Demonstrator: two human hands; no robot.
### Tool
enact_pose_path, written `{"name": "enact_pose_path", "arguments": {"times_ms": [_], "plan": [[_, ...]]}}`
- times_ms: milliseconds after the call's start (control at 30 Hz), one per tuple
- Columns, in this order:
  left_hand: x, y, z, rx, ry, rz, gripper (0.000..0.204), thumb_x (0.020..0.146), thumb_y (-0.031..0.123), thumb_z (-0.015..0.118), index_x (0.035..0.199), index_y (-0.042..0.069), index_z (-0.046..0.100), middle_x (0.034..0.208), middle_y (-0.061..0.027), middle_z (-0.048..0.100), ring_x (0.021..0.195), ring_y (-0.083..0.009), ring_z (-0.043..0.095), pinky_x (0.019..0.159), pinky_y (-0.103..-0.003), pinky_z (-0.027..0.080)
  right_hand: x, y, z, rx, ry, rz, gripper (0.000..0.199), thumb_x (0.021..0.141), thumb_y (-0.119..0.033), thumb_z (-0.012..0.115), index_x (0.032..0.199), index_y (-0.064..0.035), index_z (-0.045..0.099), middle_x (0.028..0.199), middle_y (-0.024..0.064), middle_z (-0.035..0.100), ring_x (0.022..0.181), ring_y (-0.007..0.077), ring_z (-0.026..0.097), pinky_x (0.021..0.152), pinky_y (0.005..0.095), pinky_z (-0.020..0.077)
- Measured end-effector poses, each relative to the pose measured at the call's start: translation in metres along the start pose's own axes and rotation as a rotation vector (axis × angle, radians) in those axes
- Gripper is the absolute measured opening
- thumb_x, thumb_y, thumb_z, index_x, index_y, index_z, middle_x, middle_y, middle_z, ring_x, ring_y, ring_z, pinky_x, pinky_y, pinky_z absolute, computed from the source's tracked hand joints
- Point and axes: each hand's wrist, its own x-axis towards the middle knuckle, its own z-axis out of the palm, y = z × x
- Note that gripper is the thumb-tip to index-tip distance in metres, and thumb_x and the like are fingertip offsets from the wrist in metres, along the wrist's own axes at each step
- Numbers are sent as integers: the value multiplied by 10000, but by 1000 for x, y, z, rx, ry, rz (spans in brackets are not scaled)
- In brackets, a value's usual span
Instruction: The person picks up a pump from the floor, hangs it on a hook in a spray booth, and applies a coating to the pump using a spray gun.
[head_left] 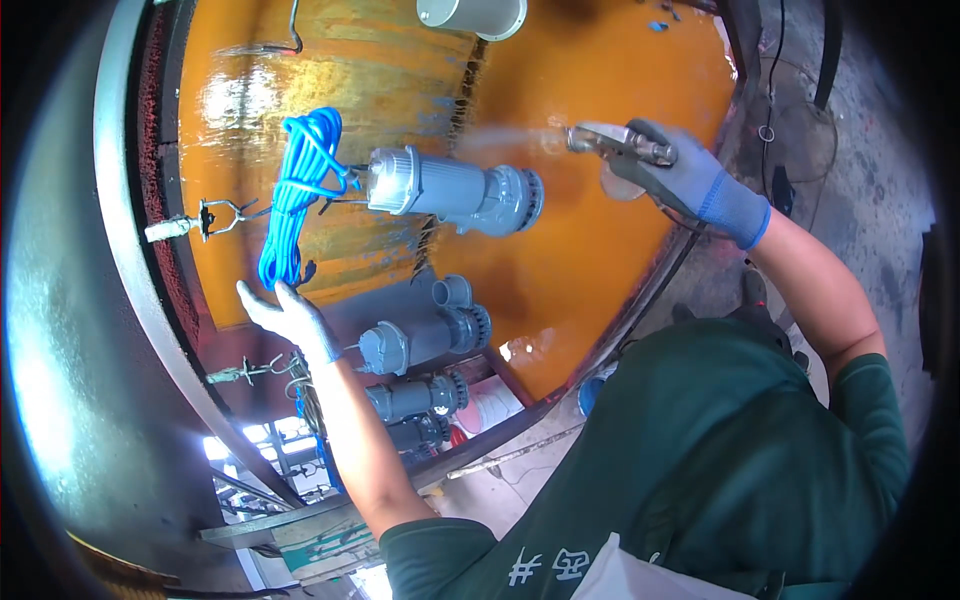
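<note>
In a grey-and-blue glove, my right hand (672, 168) is wrapped round a metal spray gun (620, 143). Pale mist leaves its nozzle toward a grey submersible pump (455, 190), which hangs on its side in this view from a hook (228, 217). A bundled blue cable (292, 195) is beside the pump's end, between it and the hook. My gloved left hand (290, 318) is at the lower end of that bundle, fingers apart; whether they touch the cable is hard to tell.
More grey pumps (425, 340) hang in a row nearer to me, one from a second hook (245, 370). Behind the pumps stands an orange, paint-coated panel (585, 270). A curved metal rail (125, 200) runs along the left. A grey cylinder (472, 14) shows at the top.
</note>
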Motion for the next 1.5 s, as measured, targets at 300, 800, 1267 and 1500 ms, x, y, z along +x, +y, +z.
{"name": "enact_pose_path", "arguments": {"times_ms": [300, 800, 1267, 1500], "plan": [[-15, 110, -18, -680, -55, -86, 555, 1109, 255, 457, 1579, -14, 339, 1637, -177, 344, 1497, -285, 361, 1253, -434, 248, 8, -60, -1, -88, -2, -249, 303, 929, -288, 758, 1032, -28, 642, 831, 159, 679, 746, 253, 674, 716, 386, 526], [-83, 54, -18, -351, 98, -137, 451, 1069, 208, 558, 1460, -14, 521, 1519, -171, 462, 1394, -283, 473, 1179, -419, 352, -2, -116, -6, -259, -257, -288, 238, 929, -215, 752, 1062, -29, 687, 828, 81, 668, 764, 145, 634, 715, 325, 507], [-141, -44, -1, -371, 215, -474, 518, 1062, 221, 570, 1492, -46, 459, 1457, -172, 523, 1305, -256, 524, 1121, -385, 403, 12, -122, -19, -295, -188, -306, 223, 953, -195, 742, 1067, -9, 695, 835, 38, 664, 733, 99, 607, 654, 277, 481], [-348, -19, 52, -822, 61, -950, 454, 1074, 161, 546, 1455, -68, 452, 1412, -159, 525, 1298, -239, 507, 1137, -368, 390, 23, -183, -17, -398, -222, -371, 199, 956, -184, 734, 1035, -20, 652, 841, 35, 628, 789, 58, 565, 694, 260, 476]]}}
